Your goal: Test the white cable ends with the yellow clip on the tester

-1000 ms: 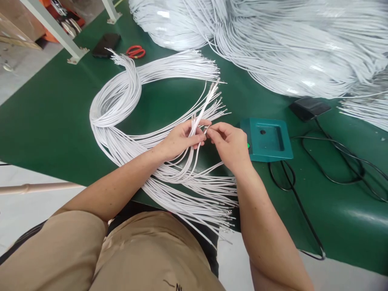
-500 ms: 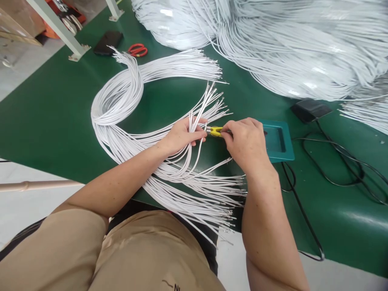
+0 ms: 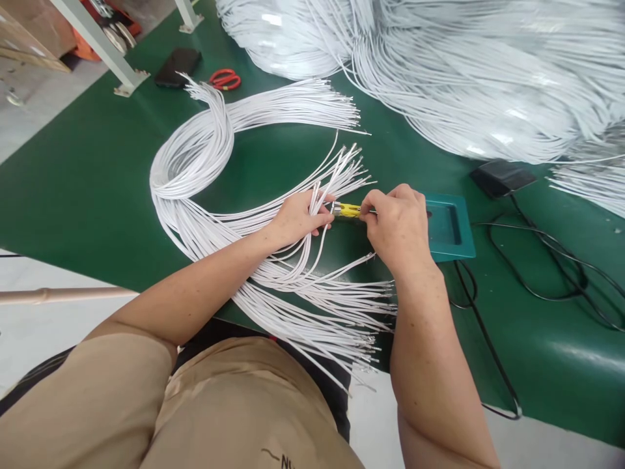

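Observation:
My left hand (image 3: 299, 218) is closed round several white wires (image 3: 308, 251), whose ends stick up past the thumb and fingers. Between the thumb and fingers of my right hand (image 3: 398, 221) is a small yellow tool (image 3: 347, 210) with a metal tip; its exact kind is hard to make out. The tip touches or nearly touches a wire end beside my left fingers. Under my left forearm spreads a large looped bundle of white wires (image 3: 195, 225), fanning out toward the right, with small metal pieces on many ends.
A teal tray (image 3: 466, 228) lies behind my right hand. Black cables (image 3: 551, 244) run to a dark box (image 3: 502, 178) on the green table (image 3: 73, 176). Red-handled scissors (image 3: 225, 79) and a black flat object (image 3: 178, 67) lie at the back. A big heap of wires (image 3: 478, 78) covers the far right.
Some of the wire ends above my left hand have dropped away from the upright bunch. Both hands keep nearly the same place, the yellow tool still at the wire end.

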`<move>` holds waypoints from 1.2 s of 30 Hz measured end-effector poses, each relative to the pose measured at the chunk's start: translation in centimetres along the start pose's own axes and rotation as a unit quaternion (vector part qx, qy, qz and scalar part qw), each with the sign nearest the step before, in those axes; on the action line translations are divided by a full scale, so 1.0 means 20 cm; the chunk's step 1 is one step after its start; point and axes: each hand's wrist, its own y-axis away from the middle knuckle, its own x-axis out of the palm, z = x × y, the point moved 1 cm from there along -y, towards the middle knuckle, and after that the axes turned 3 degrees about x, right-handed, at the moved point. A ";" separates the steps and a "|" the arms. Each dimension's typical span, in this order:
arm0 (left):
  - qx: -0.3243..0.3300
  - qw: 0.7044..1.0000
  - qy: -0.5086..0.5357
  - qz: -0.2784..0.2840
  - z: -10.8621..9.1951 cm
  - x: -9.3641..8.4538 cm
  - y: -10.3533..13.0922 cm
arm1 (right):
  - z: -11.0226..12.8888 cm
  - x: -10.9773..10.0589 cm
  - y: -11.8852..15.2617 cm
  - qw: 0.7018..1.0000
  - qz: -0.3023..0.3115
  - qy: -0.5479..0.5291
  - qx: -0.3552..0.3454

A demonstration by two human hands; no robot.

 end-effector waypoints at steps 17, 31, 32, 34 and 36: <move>0.027 0.993 0.113 0.000 0.01 -0.06 0.02 | 0.00 -0.06 0.05 0.988 -0.124 -0.054 0.077; 0.032 0.981 0.175 0.071 0.04 -0.09 0.01 | 0.31 -0.11 0.10 0.886 0.405 -0.227 0.007; 0.039 0.980 0.173 0.085 0.04 -0.09 0.02 | 0.29 -0.10 0.09 0.871 0.410 -0.267 0.033; 0.049 0.975 0.181 0.122 0.03 -0.09 0.03 | 0.26 -0.07 0.07 0.869 0.358 -0.332 0.074; 0.045 0.966 0.199 0.156 0.02 -0.08 0.04 | 0.25 -0.04 0.06 0.880 0.287 -0.366 0.094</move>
